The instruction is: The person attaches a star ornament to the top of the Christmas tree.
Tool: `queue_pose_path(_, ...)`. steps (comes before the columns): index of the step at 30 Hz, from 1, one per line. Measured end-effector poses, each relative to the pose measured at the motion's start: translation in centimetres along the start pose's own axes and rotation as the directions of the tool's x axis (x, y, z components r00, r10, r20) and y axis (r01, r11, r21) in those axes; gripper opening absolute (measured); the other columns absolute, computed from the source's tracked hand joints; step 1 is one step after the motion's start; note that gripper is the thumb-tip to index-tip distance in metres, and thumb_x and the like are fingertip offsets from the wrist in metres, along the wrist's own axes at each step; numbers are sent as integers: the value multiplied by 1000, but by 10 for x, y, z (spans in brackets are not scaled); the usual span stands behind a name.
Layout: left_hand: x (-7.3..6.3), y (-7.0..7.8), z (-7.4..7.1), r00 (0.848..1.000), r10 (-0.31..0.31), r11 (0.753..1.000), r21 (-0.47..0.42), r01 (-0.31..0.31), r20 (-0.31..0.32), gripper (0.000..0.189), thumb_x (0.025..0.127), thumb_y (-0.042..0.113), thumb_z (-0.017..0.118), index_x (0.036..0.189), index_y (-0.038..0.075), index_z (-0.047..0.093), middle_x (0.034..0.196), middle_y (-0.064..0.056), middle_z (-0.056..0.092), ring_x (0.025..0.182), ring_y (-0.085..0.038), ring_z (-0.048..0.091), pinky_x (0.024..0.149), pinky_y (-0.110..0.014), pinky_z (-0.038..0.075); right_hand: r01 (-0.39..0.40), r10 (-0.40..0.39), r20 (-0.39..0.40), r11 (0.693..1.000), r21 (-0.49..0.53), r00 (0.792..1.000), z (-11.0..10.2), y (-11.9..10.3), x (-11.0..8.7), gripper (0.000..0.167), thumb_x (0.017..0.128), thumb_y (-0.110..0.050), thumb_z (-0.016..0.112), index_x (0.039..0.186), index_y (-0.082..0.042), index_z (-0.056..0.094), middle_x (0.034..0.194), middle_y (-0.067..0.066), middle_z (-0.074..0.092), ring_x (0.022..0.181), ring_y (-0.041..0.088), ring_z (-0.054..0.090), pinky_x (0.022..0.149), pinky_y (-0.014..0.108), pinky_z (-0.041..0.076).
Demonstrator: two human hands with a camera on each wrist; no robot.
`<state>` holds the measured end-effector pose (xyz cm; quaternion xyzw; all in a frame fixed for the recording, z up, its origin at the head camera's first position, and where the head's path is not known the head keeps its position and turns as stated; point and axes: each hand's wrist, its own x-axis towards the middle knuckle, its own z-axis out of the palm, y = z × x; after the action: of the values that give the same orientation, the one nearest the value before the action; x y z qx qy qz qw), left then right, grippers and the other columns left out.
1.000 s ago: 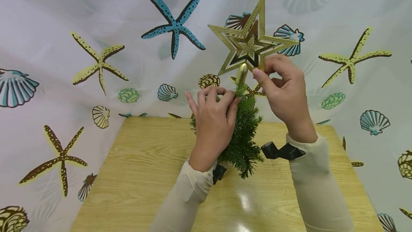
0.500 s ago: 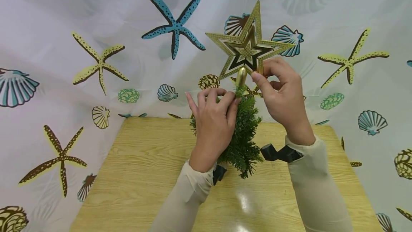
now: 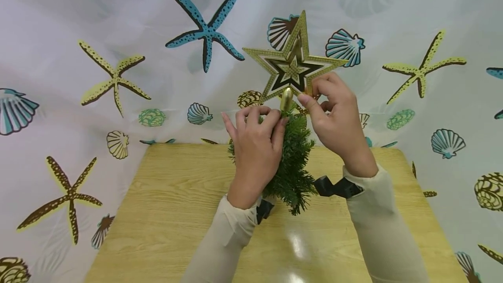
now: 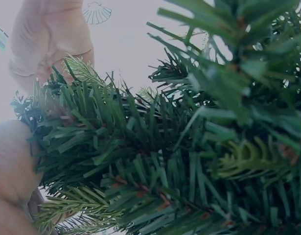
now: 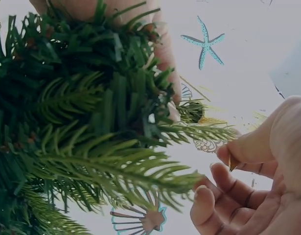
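Observation:
In the head view, my right hand (image 3: 338, 121) pinches a lower point of a gold star tree topper (image 3: 293, 69) between thumb and fingers. The topper's gold socket (image 3: 287, 98) sits right at the tip of a small green artificial Christmas tree (image 3: 292, 178). My left hand (image 3: 254, 154) grips the tree just below that tip, thumb and index finger close under the socket. Dense green branches (image 4: 126, 132) fill the left wrist view and partly cover the left fingers. The right wrist view shows the right thumb (image 5: 253, 144) pressing a gold edge of the star, beside the branches.
The tree stands over a light wooden table (image 3: 177, 187). Behind and around the table hangs a white curtain (image 3: 220, 86) printed with starfish and shells. A black wrist strap mount (image 3: 338, 187) juts from the right sleeve close to the branches.
The right hand has brought the star down and slightly left, tipping it more upright, and the socket sits lower on the tree tip. The left hand keeps its grip; the view has shifted slightly.

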<state>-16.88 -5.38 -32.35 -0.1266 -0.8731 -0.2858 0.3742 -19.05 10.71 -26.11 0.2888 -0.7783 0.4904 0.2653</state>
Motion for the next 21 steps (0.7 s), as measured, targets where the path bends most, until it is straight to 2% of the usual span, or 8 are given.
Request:
queue_pose_path(6,1,-2,-4,1000,-11,1000,2,11,-6,28,109,35,55,95,17,73,117,-7,64,125,-35,50,113,-77,-3,-9,11,45,999,-47,999,0,-3,5,28,97,-1,70,76,-2,52,95,9,53,78,17,47,59,27,41)
queue_pose_path(13,0,0,-5,1000,-8,1000,-1,8,10,28,109,35,55,95,17,72,115,-6,63,126,-36,49,113,-77,-4,-37,46,116,997,-74,992,-6,-7,8,31,101,-4,66,75,-3,49,94,9,51,76,17,44,60,26,40)
queue_pose_path(21,1,1,-2,999,3,1000,1,-3,34,28,109,36,54,95,18,71,117,-7,63,127,-36,48,113,-77,-6,-29,44,168,996,-90,985,-16,-9,9,29,102,-4,66,76,-2,53,99,10,56,74,18,46,56,22,42)
